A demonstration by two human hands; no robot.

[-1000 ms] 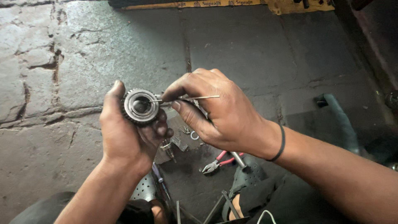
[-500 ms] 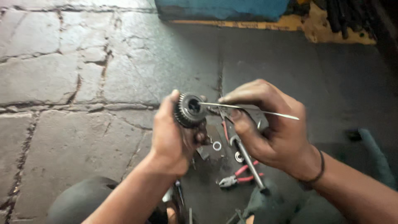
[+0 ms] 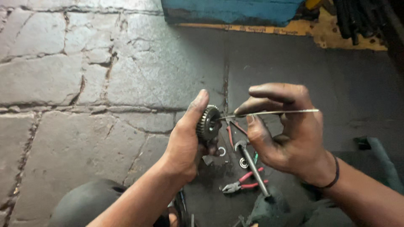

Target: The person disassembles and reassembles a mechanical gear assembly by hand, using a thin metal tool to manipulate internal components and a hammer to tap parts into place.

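1. The left hand [image 3: 184, 143] is clenched around a round, toothed, dark steel gear [image 3: 208, 122], thumb raised along the gear's left rim, fingers wrapped behind it. The gear is held in the air above the floor, near the middle of the scene.
2. The right hand [image 3: 286, 130] grasps a thin, straight, bright metal rod [image 3: 269, 113] between thumb and forefinger. The rod lies almost level; its left tip touches the right face of the gear, and its right end sticks out past the fingers.
3. On the dark, oily floor patch [image 3: 336, 84] below the hands lie small metal ring clips and washers [image 3: 221, 151], a long grey steel tool with a ring-shaped head [image 3: 252, 166] and red-handled pliers [image 3: 244, 181].
4. The left half of the scene is a grey cracked stone pavement [image 3: 84, 84].
5. At the far edge stand a blue block [image 3: 235, 10] and a yellow, torn sheet [image 3: 336, 33].
6. A dark band [image 3: 334, 178] circles the right wrist.
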